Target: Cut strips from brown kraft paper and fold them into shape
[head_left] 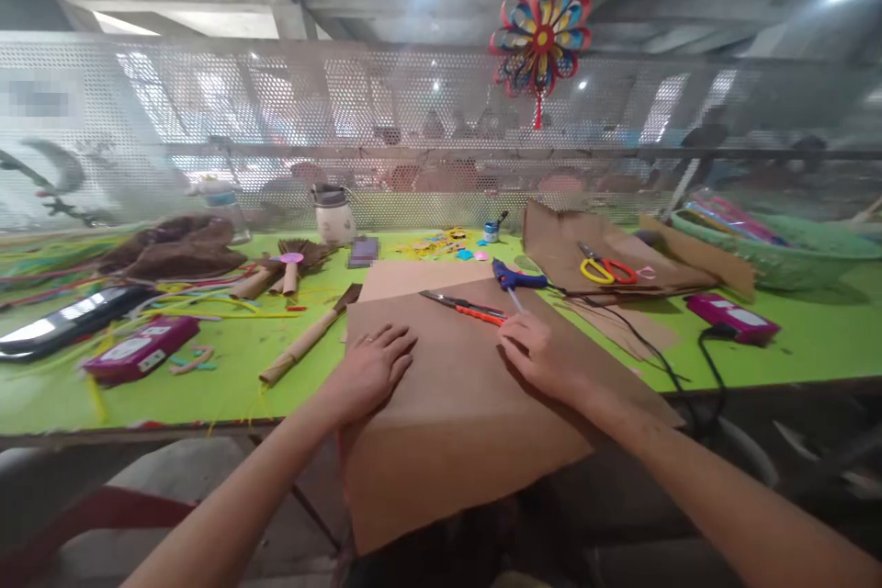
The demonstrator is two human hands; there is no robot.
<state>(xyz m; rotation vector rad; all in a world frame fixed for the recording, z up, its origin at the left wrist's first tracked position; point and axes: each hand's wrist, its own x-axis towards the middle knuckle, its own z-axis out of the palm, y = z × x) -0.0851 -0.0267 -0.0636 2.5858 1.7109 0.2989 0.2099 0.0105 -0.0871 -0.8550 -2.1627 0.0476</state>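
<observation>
My left hand (372, 366) lies flat on a large sheet of brown kraft paper (441, 395), fingers stretched out, a ring on one finger. The sheet's near end hangs over the table edge. My right hand (529, 347) rests on the sheet with its fingers curled; what they hold, if anything, is hidden. Just beyond it lies a blue glue gun (511, 277), with a pale translucent stick (515, 300) running from it towards my fingers. Left of my right hand is a tool with long dark jaws and orange handles (475, 310), perhaps pliers.
Orange-and-yellow scissors (606, 268) lie on folded brown paper (661, 243). A purple box (734, 319) with a black cord sits right; another purple box (144, 347) sits left. Rolled paper stems (307, 340), a tumbler (333, 216) and a green basket (792, 253) stand around. A flower ornament (542, 38) hangs above.
</observation>
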